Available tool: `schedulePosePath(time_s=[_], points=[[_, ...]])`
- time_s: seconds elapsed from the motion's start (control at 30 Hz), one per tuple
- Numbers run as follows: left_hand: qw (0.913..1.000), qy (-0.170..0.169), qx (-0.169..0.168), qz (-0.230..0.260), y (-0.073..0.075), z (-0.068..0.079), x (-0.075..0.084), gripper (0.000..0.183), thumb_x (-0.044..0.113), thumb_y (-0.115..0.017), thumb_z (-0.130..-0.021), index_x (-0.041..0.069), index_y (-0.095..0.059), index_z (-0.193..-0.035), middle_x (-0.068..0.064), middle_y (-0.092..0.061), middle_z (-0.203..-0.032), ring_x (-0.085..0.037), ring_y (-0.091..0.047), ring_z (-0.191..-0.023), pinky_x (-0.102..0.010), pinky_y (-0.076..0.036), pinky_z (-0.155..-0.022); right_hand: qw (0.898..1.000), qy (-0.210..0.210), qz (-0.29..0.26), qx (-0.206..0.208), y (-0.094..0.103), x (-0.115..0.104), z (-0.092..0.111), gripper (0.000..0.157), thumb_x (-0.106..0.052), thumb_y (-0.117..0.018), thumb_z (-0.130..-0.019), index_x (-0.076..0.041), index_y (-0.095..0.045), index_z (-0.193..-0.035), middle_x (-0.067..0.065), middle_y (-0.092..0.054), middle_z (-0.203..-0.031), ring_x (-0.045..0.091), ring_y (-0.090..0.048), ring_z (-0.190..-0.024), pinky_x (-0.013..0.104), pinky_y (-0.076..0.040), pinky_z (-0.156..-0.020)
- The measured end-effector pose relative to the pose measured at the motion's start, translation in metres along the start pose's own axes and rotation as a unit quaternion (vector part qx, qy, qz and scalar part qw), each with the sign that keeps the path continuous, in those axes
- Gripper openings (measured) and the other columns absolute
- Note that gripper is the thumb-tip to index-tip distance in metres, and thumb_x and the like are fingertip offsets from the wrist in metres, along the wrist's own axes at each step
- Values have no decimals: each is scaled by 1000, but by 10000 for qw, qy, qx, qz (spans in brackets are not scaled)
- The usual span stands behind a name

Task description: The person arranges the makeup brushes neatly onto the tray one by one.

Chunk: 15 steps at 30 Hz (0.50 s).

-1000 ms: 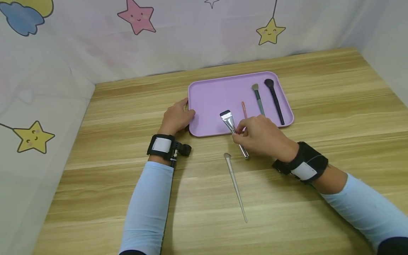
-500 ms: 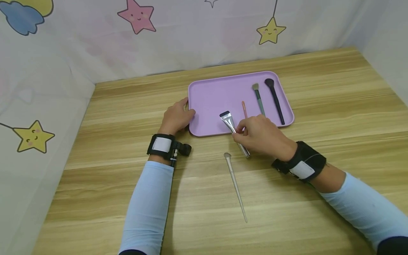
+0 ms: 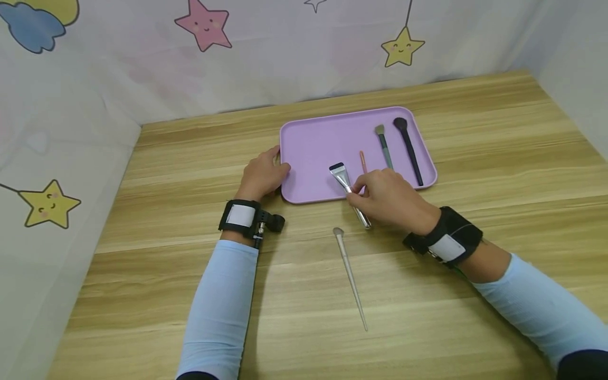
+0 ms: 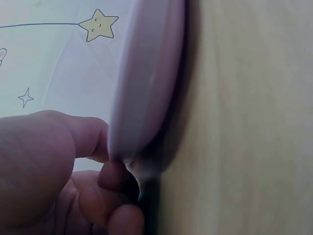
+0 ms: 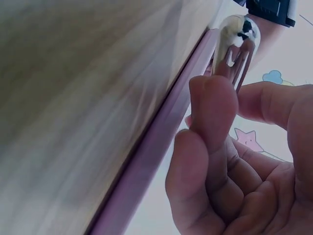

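Observation:
My right hand (image 3: 396,200) pinches a silver flat-headed makeup brush (image 3: 342,176) between thumb and fingers. Its dark bristles lie over the near side of a lilac tray (image 3: 313,148), while the shiny handle end hangs over the table. In the right wrist view, the brush's rounded handle end (image 5: 238,36) sticks out past the fingertips. At the tray's left end, my left hand (image 3: 263,173) grips the rim, thumb on top; the left wrist view has its fingers curled under the tray edge (image 4: 144,88). Another slim, pale makeup brush (image 3: 350,269) lies on the table below the right hand.
Inside the tray's right part lie a black brush (image 3: 409,150), a green-handled brush (image 3: 384,146) and a small pink brush (image 3: 363,161), partly hidden by the right hand. The wooden table (image 3: 190,158) meets a star-printed cloth (image 3: 304,58) at the back.
The right hand and silver brush shift slightly away from me, farther over the tray. The left hand, the tray and the other brushes stay put.

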<state>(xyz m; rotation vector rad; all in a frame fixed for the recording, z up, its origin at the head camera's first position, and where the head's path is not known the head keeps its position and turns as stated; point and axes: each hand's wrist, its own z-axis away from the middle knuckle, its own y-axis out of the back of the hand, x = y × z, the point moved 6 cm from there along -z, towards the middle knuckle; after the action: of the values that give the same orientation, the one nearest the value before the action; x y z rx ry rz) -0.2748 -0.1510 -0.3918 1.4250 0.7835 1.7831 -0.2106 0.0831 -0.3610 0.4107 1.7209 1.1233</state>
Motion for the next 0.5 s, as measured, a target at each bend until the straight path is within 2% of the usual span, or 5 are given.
schedulePosePath(time_s=[0.33,0.5], points=[[10000,-17,11,-1,0,-1,-2,63,32,-46,-86,16,-32,-145,-13,-56,-112,-21,-55,-45,-28,-41,-38,9999,-83,98,46,3,3,-8,20,-27,-62,-84,-10,-71,-82,-2,-58,-58,9,-47,-43,28,-39,-39],[10000,-42,31,-7,0,-2,-2,63,32,-46,-86,16,-32,-145,-12,-57,-110,-20,-55,-44,-28,-41,-38,9999,-110,102,-22,1,4,-11,21,-28,-61,-84,-9,-71,-84,-1,-59,-61,10,-47,-42,28,-39,-39]])
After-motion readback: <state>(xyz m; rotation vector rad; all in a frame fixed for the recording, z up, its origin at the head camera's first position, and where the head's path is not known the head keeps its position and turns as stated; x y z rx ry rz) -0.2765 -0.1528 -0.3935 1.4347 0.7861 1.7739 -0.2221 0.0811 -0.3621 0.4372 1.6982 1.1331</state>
